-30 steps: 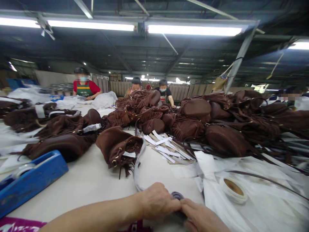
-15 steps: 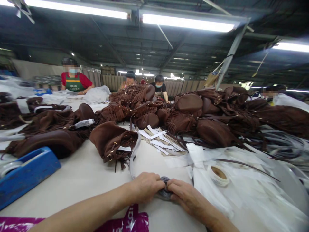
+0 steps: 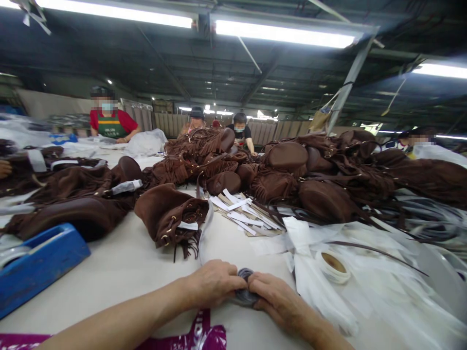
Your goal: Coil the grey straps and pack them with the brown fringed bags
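From my remote seat I see the grey coil (image 3: 245,292) directly between my two grips, low over the near middle of the table (image 3: 127,287). My left hand (image 3: 213,284) holds its left side and my right hand (image 3: 277,294) its right; both grips are narrow, fingers pinched on the coil, and neither hand is clearly nearer. The coil is round, so I read no long axis on it. The clear-wrapped strip (image 3: 205,240) does have one: it runs from behind my left hand to the far side, bending past the right of the brown bag (image 3: 166,214). My left hand is the nearer to it; whether it joins the coil is hidden.

Against a second ago, the coil sits farther left relative to that bag and shows more between my fingers. Against the half-second-old view, little differs, except that another person's hand (image 3: 4,169) now shows at the left edge.
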`<state>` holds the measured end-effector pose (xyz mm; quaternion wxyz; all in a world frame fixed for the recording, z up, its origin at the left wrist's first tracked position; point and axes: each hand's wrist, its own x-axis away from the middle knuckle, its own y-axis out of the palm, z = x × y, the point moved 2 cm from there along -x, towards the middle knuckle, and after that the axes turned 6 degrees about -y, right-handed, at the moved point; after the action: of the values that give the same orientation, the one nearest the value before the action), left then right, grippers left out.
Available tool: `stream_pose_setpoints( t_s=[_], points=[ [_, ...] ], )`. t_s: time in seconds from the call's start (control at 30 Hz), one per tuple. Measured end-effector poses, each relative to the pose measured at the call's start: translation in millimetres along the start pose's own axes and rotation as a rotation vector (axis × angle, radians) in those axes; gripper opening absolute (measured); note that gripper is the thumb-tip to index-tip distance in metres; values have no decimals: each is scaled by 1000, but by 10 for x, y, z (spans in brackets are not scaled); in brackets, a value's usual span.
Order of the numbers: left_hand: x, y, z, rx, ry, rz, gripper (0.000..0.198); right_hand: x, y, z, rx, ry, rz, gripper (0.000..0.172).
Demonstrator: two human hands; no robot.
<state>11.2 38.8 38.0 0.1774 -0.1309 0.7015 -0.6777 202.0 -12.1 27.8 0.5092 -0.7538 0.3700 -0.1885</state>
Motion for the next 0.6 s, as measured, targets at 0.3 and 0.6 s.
stream_pose_setpoints(
  t_s=[0.3,0.6],
  points=[
    [-97,355,343,121,-312,69,10,-104,237,-114,167,271,61,16],
    [21,33,15,45,-49,53,48,-62,165,36,57,74,-10,18]
  ],
)
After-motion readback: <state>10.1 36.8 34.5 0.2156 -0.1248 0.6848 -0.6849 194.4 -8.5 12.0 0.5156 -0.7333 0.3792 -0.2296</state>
